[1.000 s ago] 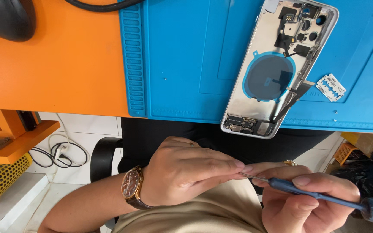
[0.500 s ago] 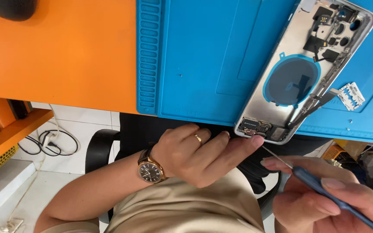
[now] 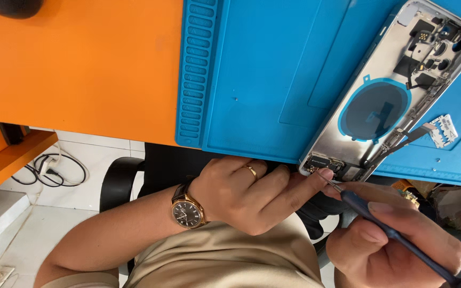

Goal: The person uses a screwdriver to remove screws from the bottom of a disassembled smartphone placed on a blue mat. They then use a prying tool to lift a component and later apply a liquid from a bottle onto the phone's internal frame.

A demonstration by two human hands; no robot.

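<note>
— So, where is the opened phone [image 3: 396,90]?
— It lies tilted on the blue mat [image 3: 273,80], its lower end at the near edge of the orange table [image 3: 76,64]. A dark round coil with a blue ring sits in its middle.
— And the hands?
— The left hand [image 3: 246,194], with a gold ring and a wristwatch [image 3: 188,210], reaches up from the lap; its forefinger tip touches the phone's lower end. Its grip is released, holding nothing.
— The right one?
— The right hand [image 3: 396,240] is clenched around a thin blue screwdriver [image 3: 396,234], whose metal tip points at that same lower end, just beside the forefinger.
— Any labels or packages?
— Only a small white, toothed-edged piece [image 3: 444,129] with faint marks, flat on the mat just right of the phone.
</note>
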